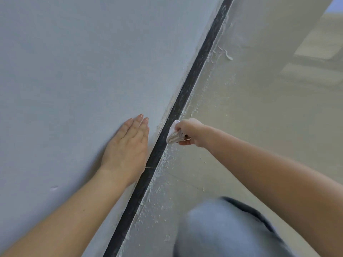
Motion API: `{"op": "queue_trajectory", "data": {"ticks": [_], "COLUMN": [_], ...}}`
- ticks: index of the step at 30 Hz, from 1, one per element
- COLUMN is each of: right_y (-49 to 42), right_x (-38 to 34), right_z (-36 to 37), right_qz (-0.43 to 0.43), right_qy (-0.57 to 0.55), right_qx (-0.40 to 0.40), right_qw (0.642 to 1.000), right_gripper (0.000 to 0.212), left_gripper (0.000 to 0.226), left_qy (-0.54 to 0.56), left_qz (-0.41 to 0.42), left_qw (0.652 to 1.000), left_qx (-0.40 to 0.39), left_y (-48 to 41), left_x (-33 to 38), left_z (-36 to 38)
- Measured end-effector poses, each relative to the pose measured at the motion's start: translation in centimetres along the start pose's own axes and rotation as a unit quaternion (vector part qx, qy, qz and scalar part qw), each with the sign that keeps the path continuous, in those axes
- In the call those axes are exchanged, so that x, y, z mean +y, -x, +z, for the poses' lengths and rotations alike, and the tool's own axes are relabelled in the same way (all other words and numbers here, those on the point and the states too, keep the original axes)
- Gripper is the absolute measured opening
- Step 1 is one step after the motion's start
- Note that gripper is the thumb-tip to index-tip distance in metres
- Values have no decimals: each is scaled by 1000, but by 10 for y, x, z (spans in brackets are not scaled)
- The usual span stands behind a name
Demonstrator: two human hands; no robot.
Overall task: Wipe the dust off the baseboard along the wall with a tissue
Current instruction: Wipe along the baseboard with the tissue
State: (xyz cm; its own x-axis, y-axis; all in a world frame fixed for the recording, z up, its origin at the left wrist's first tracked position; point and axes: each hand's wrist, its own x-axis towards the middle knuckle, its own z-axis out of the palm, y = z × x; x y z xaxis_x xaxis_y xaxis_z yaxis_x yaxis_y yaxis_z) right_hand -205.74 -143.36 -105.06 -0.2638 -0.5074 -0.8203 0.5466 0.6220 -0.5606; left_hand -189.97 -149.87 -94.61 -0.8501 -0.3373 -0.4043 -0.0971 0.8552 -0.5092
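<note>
head view: the dark baseboard (187,89) runs as 1 long strip from near the knee away up the wall (74,62); the right hand (189,131), nearer it, pinches a folded tissue (173,135) against it, unwiped length ahead, while the left hand (128,145) lies spread flat on the wall.

The baseboard (178,106) is a narrow, dark strip running diagonally from about seven o'clock up to one o'clock, with pale specks along its floor-side edge. The tissue (173,133), white and crumpled into a folded wad, presses against it near centre.
</note>
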Motion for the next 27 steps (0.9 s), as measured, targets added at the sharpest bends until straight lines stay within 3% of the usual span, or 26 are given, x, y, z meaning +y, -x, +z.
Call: {"op": "queue_trajectory", "data": {"ticks": [6,13,21,27], "right_y": [39,29,-40,-85], "right_x": [-90,-124,-41,39], "right_z": [-37,-34,-60,-10], "right_qz": [-99,-99,-41,28], "right_qy": [136,323,282,180], "right_qx": [35,0,-48,-125], "right_qw": [985,941,957,975], "right_gripper": [10,12,18,15], "left_gripper": [61,66,63,60], "left_qy": [78,42,-25,-111], "left_qz": [-22,11,-44,-35], "left_qw": [996,997,986,977], "left_qx": [40,62,158,177], "left_y": [-19,-54,-107,-100], "left_x": [-9,-19,11,20], "left_z": [-18,-30,5,51]}}
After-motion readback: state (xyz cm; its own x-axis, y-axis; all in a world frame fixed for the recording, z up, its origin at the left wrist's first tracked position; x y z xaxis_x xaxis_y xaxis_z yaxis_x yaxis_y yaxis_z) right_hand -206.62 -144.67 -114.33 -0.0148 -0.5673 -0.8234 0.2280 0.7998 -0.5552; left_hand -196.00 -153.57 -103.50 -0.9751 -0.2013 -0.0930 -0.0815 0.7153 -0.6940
